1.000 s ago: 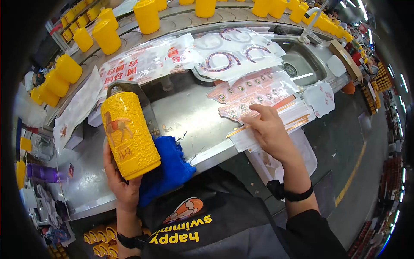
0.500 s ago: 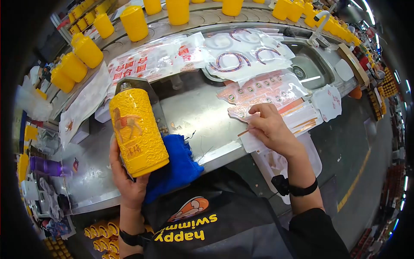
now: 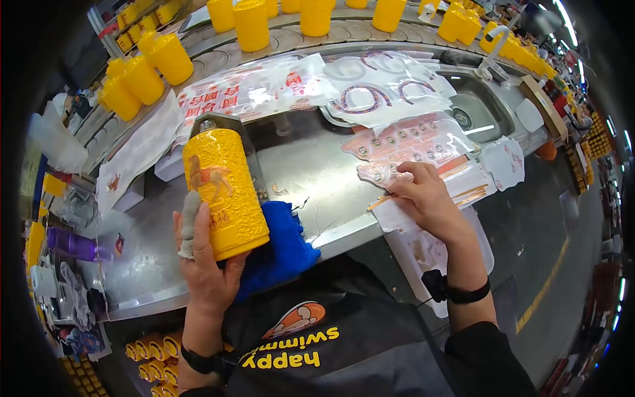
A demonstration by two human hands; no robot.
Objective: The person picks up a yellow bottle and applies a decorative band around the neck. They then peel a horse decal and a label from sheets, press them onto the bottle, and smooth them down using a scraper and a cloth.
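A yellow embossed bottle (image 3: 228, 198) with a horse picture stands tilted at the left of the metal counter, its neck pointing away from me. My left hand (image 3: 210, 271) is at its lower left side, with a grey cover on one finger and the fingers apart; its thumb is by the bottle's base. My right hand (image 3: 426, 198) is pinched at the near left corner of a pinkish decal sheet (image 3: 397, 142). A blue cloth (image 3: 284, 245) lies right of the bottle's base.
Sheets with red characters (image 3: 245, 92) and curved purple decals (image 3: 360, 99) lie across the back. A sink (image 3: 473, 109) with a faucet is at the right. Yellow bottles (image 3: 316, 16) line the conveyor behind. A white tray (image 3: 473, 245) sits below the counter's right edge.
My left hand's fingers have come out from behind the bottle and now show at its left side. My right hand's fingertips have closed at the decal sheet. The bottles on the conveyor have shifted right.
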